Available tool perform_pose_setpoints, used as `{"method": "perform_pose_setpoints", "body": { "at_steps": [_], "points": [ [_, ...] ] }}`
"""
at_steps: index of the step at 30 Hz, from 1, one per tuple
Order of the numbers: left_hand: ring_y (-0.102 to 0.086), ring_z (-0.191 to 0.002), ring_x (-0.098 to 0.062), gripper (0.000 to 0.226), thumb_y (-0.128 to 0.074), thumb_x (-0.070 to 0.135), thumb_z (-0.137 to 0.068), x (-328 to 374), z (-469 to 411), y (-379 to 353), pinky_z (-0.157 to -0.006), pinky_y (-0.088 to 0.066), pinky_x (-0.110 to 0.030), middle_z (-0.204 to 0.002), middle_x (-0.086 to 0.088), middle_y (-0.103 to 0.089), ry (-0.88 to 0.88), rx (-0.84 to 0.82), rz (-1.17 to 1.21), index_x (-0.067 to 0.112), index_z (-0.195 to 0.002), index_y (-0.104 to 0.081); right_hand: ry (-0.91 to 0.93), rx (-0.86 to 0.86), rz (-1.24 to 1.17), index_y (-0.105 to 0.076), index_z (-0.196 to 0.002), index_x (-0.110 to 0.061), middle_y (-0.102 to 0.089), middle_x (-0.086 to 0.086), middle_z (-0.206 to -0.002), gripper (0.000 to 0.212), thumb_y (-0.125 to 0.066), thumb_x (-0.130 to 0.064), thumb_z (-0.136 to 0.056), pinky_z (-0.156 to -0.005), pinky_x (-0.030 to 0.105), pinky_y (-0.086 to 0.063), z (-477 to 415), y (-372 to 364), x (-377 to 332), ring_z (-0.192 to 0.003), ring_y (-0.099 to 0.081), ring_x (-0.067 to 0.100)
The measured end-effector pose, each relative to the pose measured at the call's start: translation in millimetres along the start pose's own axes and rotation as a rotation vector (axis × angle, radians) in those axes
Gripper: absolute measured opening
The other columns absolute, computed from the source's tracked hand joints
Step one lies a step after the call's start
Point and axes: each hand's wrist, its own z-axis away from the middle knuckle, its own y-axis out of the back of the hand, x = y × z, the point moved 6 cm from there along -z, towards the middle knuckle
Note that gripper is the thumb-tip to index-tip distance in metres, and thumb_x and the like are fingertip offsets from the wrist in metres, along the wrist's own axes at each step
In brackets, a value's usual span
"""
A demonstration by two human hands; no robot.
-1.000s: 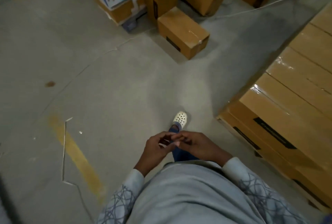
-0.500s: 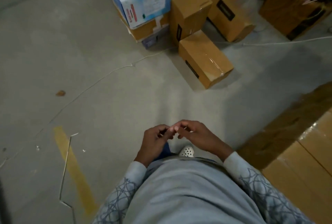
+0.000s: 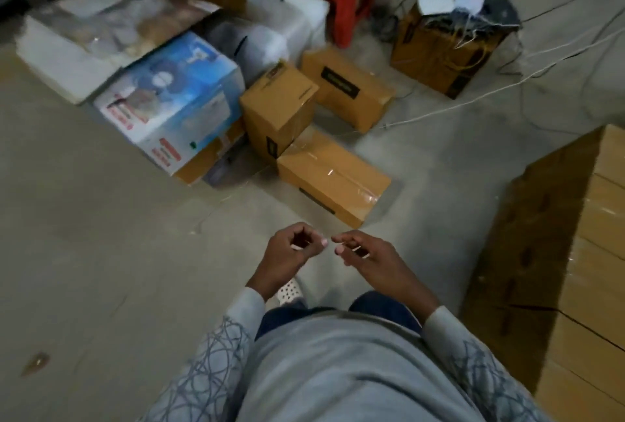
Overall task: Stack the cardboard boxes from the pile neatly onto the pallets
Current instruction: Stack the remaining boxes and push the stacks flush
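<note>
We stand on the concrete floor [image 3: 101, 218] facing the pile, where three brown cardboard boxes are sealed with glossy clear tape and carry black labels. The nearest box [image 3: 333, 181] lies flat just ahead of our hands, against an upright box [image 3: 279, 107]. A third box [image 3: 348, 87] lies behind them. Our left hand [image 3: 294, 249] is curled in on itself, holding nothing. Our right hand [image 3: 365, 256] is relaxed, fingers half bent, empty. At right rise the stacked boxes [image 3: 602, 252].
</note>
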Motion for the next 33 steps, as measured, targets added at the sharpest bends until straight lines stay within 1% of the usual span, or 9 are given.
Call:
{"method": "perform_pose_setpoints", "body": {
  "at_steps": [4, 9, 13, 17, 20, 24, 26, 29, 33],
  "points": [
    [-0.068, -0.080, -0.012, 0.012, -0.079, 0.021, -0.090, 23.6, -66.9, 4.9, -0.069, -0.050, -0.018, -0.085, -0.001, -0.074, 0.036, -0.103, -0.038, 0.010, -0.092, -0.073, -0.076, 0.103, -0.106, -0.071, -0.121, -0.031, -0.073, -0.009, -0.106, 0.022, -0.063, -0.037, -0.102, -0.080, 0.024, -0.055, -32.2, 29.9, -1.8, -0.086, -0.071, 0.010],
    [-0.067, -0.077, -0.012, 0.012, -0.078, 0.017, -0.091, 25.1, -127.5, -14.0, -0.067, -0.049, -0.019, -0.084, -0.005, -0.074, 0.142, -0.106, -0.030, 0.007, -0.092, -0.072, -0.125, 0.123, -0.211, -0.069, -0.119, -0.031, -0.075, -0.005, -0.103, 0.018, -0.063, -0.031, -0.102, -0.081, 0.034, -0.058, -77.2, 60.1, 22.8, -0.087, -0.073, 0.018],
    [-0.069, -0.079, -0.015, 0.014, -0.079, 0.021, -0.091, 20.2, -172.0, -31.7, -0.069, -0.051, -0.028, -0.091, -0.012, -0.075, 0.246, -0.105, -0.017, 0.009, -0.095, -0.074, -0.161, 0.097, -0.219, -0.070, -0.121, -0.024, -0.074, -0.003, -0.100, 0.019, -0.062, -0.025, -0.103, -0.073, 0.020, -0.050, -135.6, 103.4, 35.2, -0.087, -0.072, 0.019],
    [-0.067, -0.077, -0.014, 0.013, -0.078, 0.019, -0.091, 33.0, -232.4, -36.0, -0.067, -0.050, -0.025, -0.094, -0.014, -0.075, 0.300, 0.068, 0.025, 0.009, -0.096, -0.074, -0.139, 0.049, -0.176, -0.073, -0.117, -0.025, -0.074, -0.004, -0.104, 0.019, -0.065, -0.030, -0.101, -0.085, 0.035, -0.057, -202.0, 163.2, 40.3, -0.086, -0.072, 0.017],
    [-0.066, -0.074, -0.011, 0.010, -0.075, 0.015, -0.092, 41.4, -270.0, -43.3, -0.063, -0.050, -0.018, -0.096, -0.014, -0.075, 0.349, 0.227, 0.081, 0.007, -0.098, -0.073, -0.126, 0.016, -0.108, -0.074, -0.112, -0.033, -0.075, -0.004, -0.102, 0.014, -0.067, -0.034, -0.100, -0.086, 0.036, -0.057, -249.7, 207.1, 41.5, -0.084, -0.072, 0.012],
    [-0.068, -0.075, -0.010, 0.003, -0.073, 0.015, -0.093, 37.0, -309.1, -66.4, -0.069, -0.050, -0.027, -0.092, -0.006, -0.077, 0.443, 0.296, 0.163, 0.014, -0.095, -0.074, -0.142, -0.023, -0.027, -0.071, -0.106, -0.043, -0.075, -0.005, -0.099, 0.013, -0.066, -0.033, -0.100, -0.084, 0.033, -0.057, -311.7, 244.2, 54.4, -0.084, -0.072, 0.010],
    [-0.068, -0.074, -0.011, 0.005, -0.070, 0.011, -0.093, 25.6, -328.7, -79.1, -0.066, -0.050, -0.026, -0.090, -0.005, -0.076, 0.506, 0.308, 0.220, 0.011, -0.097, -0.073, -0.166, -0.043, 0.013, -0.071, -0.109, -0.043, -0.074, -0.008, -0.101, 0.014, -0.066, -0.033, -0.100, -0.086, 0.032, -0.056, -344.8, 247.4, 70.7, -0.089, -0.070, 0.009],
    [-0.068, -0.076, -0.020, 0.008, -0.067, 0.007, -0.095, -14.8, -365.6, -96.6, -0.069, -0.049, -0.033, -0.085, -0.006, -0.075, 0.658, 0.320, 0.308, 0.005, -0.100, -0.073, -0.195, -0.083, 0.132, -0.072, -0.119, -0.029, -0.069, -0.012, -0.098, 0.020, -0.064, -0.029, -0.100, -0.080, 0.028, -0.050, -400.5, 232.3, 112.9, -0.083, -0.065, 0.007],
    [-0.067, -0.079, -0.023, 0.008, -0.067, 0.011, -0.095, -130.5, -442.1, -117.1, -0.070, -0.048, -0.034, -0.087, -0.007, -0.075, 0.884, 0.283, 0.359, 0.013, -0.095, -0.074, -0.279, -0.131, 0.220, -0.070, -0.122, -0.021, -0.069, -0.005, -0.101, 0.023, -0.063, -0.025, -0.100, -0.080, 0.028, -0.049, -496.7, 181.0, 214.6, -0.087, -0.064, 0.014]
  ]
}}
